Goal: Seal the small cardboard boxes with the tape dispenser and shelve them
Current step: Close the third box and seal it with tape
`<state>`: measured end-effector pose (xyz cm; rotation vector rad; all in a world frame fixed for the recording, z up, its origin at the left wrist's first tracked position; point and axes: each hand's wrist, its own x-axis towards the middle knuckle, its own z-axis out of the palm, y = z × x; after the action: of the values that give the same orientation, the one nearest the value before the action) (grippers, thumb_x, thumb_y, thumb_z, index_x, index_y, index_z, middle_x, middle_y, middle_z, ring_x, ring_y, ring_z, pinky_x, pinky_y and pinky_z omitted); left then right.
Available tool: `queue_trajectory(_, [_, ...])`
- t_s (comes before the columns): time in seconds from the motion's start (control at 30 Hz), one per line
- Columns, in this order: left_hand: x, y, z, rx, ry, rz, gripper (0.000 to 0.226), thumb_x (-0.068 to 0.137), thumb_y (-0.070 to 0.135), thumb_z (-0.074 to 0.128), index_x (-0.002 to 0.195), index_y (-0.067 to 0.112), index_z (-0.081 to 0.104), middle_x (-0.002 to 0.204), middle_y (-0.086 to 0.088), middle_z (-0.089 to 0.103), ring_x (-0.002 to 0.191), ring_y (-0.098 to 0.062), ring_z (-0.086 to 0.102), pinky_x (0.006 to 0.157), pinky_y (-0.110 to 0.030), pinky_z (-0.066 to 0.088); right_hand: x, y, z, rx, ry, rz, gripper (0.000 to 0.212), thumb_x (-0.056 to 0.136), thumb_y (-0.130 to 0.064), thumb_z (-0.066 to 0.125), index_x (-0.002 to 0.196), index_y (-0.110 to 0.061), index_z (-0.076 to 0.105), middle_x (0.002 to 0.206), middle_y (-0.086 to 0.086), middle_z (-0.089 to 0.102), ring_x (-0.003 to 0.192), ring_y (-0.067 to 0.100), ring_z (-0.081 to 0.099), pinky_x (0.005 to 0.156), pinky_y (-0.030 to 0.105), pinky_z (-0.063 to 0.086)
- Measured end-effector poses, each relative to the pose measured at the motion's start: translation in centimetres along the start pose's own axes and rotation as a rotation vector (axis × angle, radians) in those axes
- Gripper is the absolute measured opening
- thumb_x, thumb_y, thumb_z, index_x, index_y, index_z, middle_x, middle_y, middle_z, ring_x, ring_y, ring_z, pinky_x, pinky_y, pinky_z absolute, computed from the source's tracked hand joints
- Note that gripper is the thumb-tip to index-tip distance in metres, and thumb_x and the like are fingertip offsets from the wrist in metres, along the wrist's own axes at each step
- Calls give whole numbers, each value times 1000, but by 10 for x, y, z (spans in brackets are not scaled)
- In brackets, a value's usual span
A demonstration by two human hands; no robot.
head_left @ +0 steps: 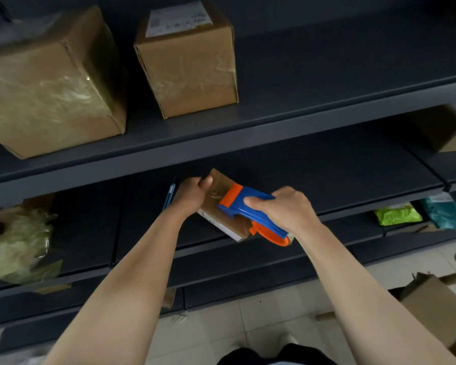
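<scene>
A small flat cardboard box (216, 191) lies on the dark middle shelf (327, 180), tilted toward me. My left hand (192, 193) grips its far left end, thumb on top. My right hand (284, 206) holds the blue and orange tape dispenser (250, 212) by its handle, with the orange roller end pressed on the box's top. Clear tape glints on the box under the roller. Two taped cardboard boxes, a big one (48, 83) and a smaller one with a white label (187, 59), stand on the upper shelf.
A blue pen-like object (169, 196) lies on the shelf left of the box. Crumpled plastic wrap (13, 246) fills the lower left. Green (396, 214) and teal (444, 210) bags sit at the right. An open carton (437, 306) stands on the tiled floor at the right.
</scene>
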<state>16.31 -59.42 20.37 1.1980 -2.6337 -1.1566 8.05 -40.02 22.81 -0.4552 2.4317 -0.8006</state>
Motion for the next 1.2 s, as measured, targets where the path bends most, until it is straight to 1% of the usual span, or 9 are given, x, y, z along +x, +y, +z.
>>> queue_trajectory(0.1, [15, -16, 5, -52, 27, -70, 38, 101, 36, 36, 98, 7, 61, 110, -17, 64, 103, -29, 59, 76, -30, 39, 9, -17, 8, -41, -40, -31, 69, 70, -73, 61, 97, -10, 58, 83, 5, 62, 75, 22, 62, 57, 29, 44])
queue_trajectory(0.23, [23, -24, 13, -157, 0, -126, 52, 90, 54, 51, 112, 8, 62, 112, -11, 64, 103, -25, 60, 88, -37, 46, 20, -28, 5, -62, -55, -21, 64, 72, -72, 61, 93, -12, 56, 81, 5, 63, 71, 21, 63, 54, 28, 44])
queue_trajectory(0.5, [31, -27, 18, -65, -4, -93, 50, 89, 57, 50, 103, 11, 63, 98, -6, 64, 92, -21, 60, 74, -32, 43, 13, 16, -19, -19, -111, 46, 56, 68, -67, 69, 80, -13, 68, 70, 4, 69, 63, 18, 65, 55, 27, 44])
queue_trajectory(0.63, [32, -27, 21, -40, -3, -78, 54, 90, 59, 47, 110, 11, 61, 104, -7, 64, 96, -23, 60, 78, -32, 44, -8, 87, -50, 81, -174, 175, 73, 36, -72, 80, 72, -8, 73, 63, 6, 72, 63, 24, 70, 60, 30, 45])
queue_trajectory(0.73, [31, -24, 22, 10, 29, -93, 61, 90, 58, 47, 127, 9, 50, 124, -12, 58, 113, -29, 56, 88, -39, 46, -9, 102, -38, 110, -198, 215, 53, 59, -59, 78, 65, -7, 70, 52, 0, 67, 51, 15, 65, 53, 23, 40])
queue_trajectory(0.87, [16, -14, 29, 393, 352, 104, 44, 91, 47, 53, 116, 12, 51, 129, -14, 44, 119, -34, 42, 96, -48, 39, 9, 84, 1, 146, -250, 196, 40, 72, -53, 74, 78, -14, 76, 65, -3, 74, 67, 12, 71, 70, 28, 54])
queue_trajectory(0.97, [8, -8, 36, 661, 393, 297, 34, 99, 37, 40, 111, 10, 58, 119, -11, 53, 111, -27, 48, 92, -37, 36, 21, 78, 7, 101, -220, 184, 43, 72, -58, 70, 82, -16, 74, 70, -3, 74, 71, 16, 71, 72, 31, 55])
queue_trajectory(1.1, [-9, 3, 47, 598, 282, 184, 61, 95, 56, 34, 129, 7, 51, 137, -15, 46, 128, -28, 42, 102, -40, 39, 24, 78, 13, 69, -188, 172, 53, 71, -64, 67, 89, -15, 73, 77, 0, 75, 74, 17, 71, 77, 33, 56])
queue_trajectory(1.2, [-26, 10, 64, 611, 117, 68, 109, 79, 81, 26, 149, -2, 14, 157, -19, 11, 145, -33, 10, 118, -45, 11, 22, 77, 19, 47, -156, 162, 53, 73, -65, 66, 89, -14, 71, 80, 1, 75, 75, 18, 71, 76, 33, 57])
